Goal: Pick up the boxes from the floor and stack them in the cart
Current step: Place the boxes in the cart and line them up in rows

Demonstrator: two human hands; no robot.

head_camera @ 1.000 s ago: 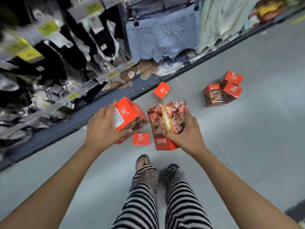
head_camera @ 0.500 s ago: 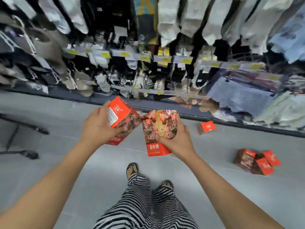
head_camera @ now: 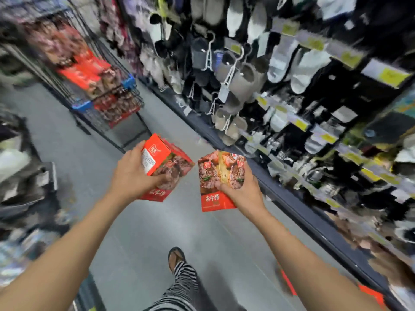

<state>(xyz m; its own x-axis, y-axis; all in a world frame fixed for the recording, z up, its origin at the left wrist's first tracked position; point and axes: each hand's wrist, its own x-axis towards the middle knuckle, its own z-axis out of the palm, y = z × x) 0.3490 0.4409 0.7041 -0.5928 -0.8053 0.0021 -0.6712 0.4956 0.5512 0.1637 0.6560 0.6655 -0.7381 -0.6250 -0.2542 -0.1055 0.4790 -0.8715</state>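
Left hand [head_camera: 132, 173] and right hand [head_camera: 241, 189] each clutching boxes, blurred cart [head_camera: 94, 86] beyond

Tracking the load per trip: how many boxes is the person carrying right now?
2: one box in the left hand, one box in the right hand. More may be hidden behind.

Floor [head_camera: 125, 243]: smooth grey, faint seams, soft sheen | Shelving [head_camera: 314, 135], right side: dark racks, yellow price tags, dark base rail along floor | Slippers [head_camera: 242, 84]: grey and white pairs on white hangers | Clothing [head_camera: 116, 28]: patterned, hung at far end | Left edge: blurred dark shelves | Light: even, overhead
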